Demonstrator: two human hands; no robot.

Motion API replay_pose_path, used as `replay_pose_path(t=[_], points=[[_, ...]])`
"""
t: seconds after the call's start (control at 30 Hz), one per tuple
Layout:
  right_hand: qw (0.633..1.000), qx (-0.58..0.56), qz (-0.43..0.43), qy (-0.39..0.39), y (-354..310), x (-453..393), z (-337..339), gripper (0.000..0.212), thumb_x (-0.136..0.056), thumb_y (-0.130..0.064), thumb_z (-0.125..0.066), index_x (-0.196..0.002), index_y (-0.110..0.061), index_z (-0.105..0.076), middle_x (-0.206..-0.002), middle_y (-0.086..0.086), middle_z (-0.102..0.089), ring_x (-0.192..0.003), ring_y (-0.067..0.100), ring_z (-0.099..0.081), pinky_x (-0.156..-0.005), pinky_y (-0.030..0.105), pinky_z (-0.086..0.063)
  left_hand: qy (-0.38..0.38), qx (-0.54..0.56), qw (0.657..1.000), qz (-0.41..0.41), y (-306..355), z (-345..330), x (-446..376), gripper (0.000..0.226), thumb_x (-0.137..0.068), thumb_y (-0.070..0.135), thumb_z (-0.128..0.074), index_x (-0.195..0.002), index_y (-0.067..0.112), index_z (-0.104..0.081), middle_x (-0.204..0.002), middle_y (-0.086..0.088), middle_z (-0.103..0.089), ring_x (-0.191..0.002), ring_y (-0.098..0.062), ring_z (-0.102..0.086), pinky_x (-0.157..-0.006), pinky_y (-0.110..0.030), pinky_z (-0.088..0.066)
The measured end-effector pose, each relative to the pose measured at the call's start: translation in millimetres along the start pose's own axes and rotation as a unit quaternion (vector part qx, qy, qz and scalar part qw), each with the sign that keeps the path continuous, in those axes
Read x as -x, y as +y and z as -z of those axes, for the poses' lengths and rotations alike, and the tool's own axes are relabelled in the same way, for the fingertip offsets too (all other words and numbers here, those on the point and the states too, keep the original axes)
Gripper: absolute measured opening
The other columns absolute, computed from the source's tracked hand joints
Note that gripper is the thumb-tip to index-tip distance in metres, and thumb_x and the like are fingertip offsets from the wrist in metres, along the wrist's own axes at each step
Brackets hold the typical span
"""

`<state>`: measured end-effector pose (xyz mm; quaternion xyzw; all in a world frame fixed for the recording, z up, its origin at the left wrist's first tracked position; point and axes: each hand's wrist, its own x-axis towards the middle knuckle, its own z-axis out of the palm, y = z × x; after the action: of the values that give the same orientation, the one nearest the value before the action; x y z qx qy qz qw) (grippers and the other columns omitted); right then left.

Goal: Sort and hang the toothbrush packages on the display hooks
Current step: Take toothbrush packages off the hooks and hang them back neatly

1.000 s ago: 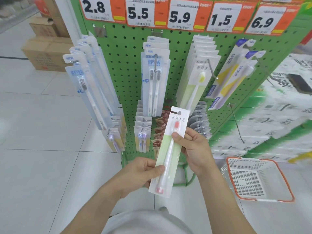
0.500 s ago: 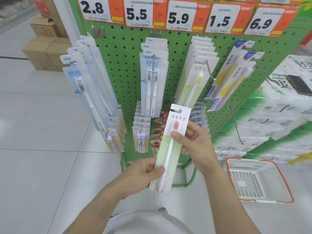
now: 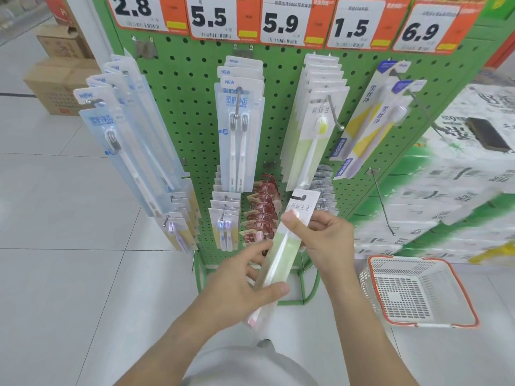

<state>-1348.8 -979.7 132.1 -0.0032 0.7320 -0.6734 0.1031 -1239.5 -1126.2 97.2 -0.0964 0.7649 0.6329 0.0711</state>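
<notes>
I hold one toothbrush package [image 3: 278, 254], white card on top and pale green below, tilted in front of the green pegboard [image 3: 192, 107]. My right hand [image 3: 323, 238] pinches its upper part, thumb on the front. My left hand [image 3: 239, 285] grips the lower part, thumb across the front. Matching green packages [image 3: 312, 121] hang on a hook [image 3: 335, 112] under the 5.9 tag. Blue twin-brush packages [image 3: 239, 129] hang at centre, blue single-brush packages [image 3: 122, 140] at left, and yellow-striped packages [image 3: 373, 118] at right.
A bare hook [image 3: 381, 201] sticks out low on the right. Small packs fill the lower hooks. A white basket with an orange rim [image 3: 418, 291] stands on the floor at right. Stacked green-and-white cartons [image 3: 457, 190] stand beside the rack; cardboard boxes [image 3: 61, 79] sit far left.
The package has tilted so its top leans more to the right and its face turns edge-on. My left hand has shifted its grip along the lower part. The view has moved closer to the rack.
</notes>
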Motion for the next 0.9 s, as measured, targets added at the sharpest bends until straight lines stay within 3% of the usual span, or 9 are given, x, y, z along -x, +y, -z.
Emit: replay_pose_path(t=[0.07,0.13,0.23,0.3,0.33,0.4,0.5,0.73,0.9], points=[[0.999,0.021,0.024,0.010,1,2,-2,0.030,-0.066,-0.046,-0.086,-0.081,-0.021,-0.079,-0.076,0.000,-0.078,-0.069,0.017,-0.074,-0.066,0.033,-0.055,0.000,-0.022,1.000,-0.006,5,-4,1,0.075,-0.071,0.041,-0.089,-0.109,0.085,-0.041,-0.103,0.042,-0.055,-0.080,-0.003,-0.064,-0.080,-0.023,-0.056],[0.999,0.007,0.037,-0.004,0,4,-4,0.029,-0.076,-0.047,-0.078,-0.086,-0.019,-0.080,-0.080,-0.001,-0.078,-0.074,0.016,-0.074,-0.069,0.034,-0.058,0.013,-0.037,0.999,-0.010,7,-4,1,0.080,-0.075,0.033,-0.088,-0.107,0.088,-0.038,-0.106,0.040,-0.057,-0.084,-0.004,-0.065,-0.079,-0.022,-0.056],[0.997,-0.036,0.058,-0.028,0,7,-9,0.037,-0.094,-0.046,-0.064,-0.098,-0.012,-0.078,-0.093,-0.002,-0.078,-0.090,0.014,-0.073,-0.077,0.031,-0.058,0.021,0.026,0.999,0.002,9,-1,0,0.063,-0.080,0.025,-0.076,-0.119,0.069,-0.053,-0.111,0.014,-0.068,-0.095,-0.016,-0.069,-0.084,-0.032,-0.060],[0.995,-0.044,0.081,-0.032,2,6,-11,0.027,-0.098,-0.040,-0.063,-0.107,-0.018,-0.077,-0.109,-0.001,-0.076,-0.106,0.016,-0.071,-0.087,0.037,-0.058,0.006,0.068,0.998,0.017,13,0,-1,0.053,-0.079,0.024,-0.066,-0.126,0.048,-0.062,-0.114,0.000,-0.071,-0.099,-0.026,-0.071,-0.089,-0.041,-0.059],[0.995,-0.057,0.081,-0.029,2,5,-11,0.021,-0.096,-0.033,-0.066,-0.108,-0.018,-0.075,-0.110,-0.002,-0.076,-0.104,0.017,-0.071,-0.085,0.036,-0.058,-0.013,0.100,0.994,0.030,15,1,0,0.052,-0.078,0.022,-0.060,-0.128,0.034,-0.063,-0.114,-0.004,-0.072,-0.098,-0.030,-0.072,-0.089,-0.045,-0.059],[0.992,-0.104,0.062,-0.023,-1,5,-11,0.016,-0.088,-0.021,-0.074,-0.101,-0.012,-0.070,-0.093,-0.006,-0.075,-0.081,0.014,-0.069,-0.066,0.025,-0.054,-0.055,0.196,0.977,0.063,18,4,2,0.049,-0.080,0.016,-0.053,-0.128,0.013,-0.063,-0.111,-0.017,-0.073,-0.092,-0.038,-0.072,-0.086,-0.050,-0.058],[0.983,-0.174,0.047,-0.028,-7,6,-8,0.020,-0.077,-0.016,-0.077,-0.089,-0.009,-0.062,-0.078,0.000,-0.070,-0.064,0.018,-0.061,-0.049,0.021,-0.046,-0.092,0.282,0.951,0.082,22,8,5,0.038,-0.090,0.019,-0.053,-0.123,0.005,-0.065,-0.108,-0.029,-0.070,-0.084,-0.043,-0.069,-0.077,-0.049,-0.056],[0.977,-0.201,0.040,-0.053,-12,2,-5,0.020,-0.077,-0.017,-0.077,-0.084,-0.008,-0.060,-0.083,0.009,-0.073,-0.077,0.027,-0.066,-0.060,0.029,-0.055,-0.100,0.308,0.942,0.091,27,12,6,0.037,-0.091,0.023,-0.053,-0.121,0.006,-0.067,-0.108,-0.031,-0.070,-0.077,-0.040,-0.070,-0.081,-0.050,-0.054],[0.982,-0.180,0.027,-0.059,-7,-1,-6,0.028,-0.077,-0.015,-0.085,-0.087,-0.010,-0.059,-0.093,0.019,-0.072,-0.081,0.030,-0.066,-0.057,0.023,-0.053,-0.112,0.306,0.940,0.100,28,12,8,0.040,-0.094,0.024,-0.053,-0.126,0.001,-0.061,-0.111,-0.030,-0.070,-0.078,-0.040,-0.070,-0.081,-0.049,-0.055]])
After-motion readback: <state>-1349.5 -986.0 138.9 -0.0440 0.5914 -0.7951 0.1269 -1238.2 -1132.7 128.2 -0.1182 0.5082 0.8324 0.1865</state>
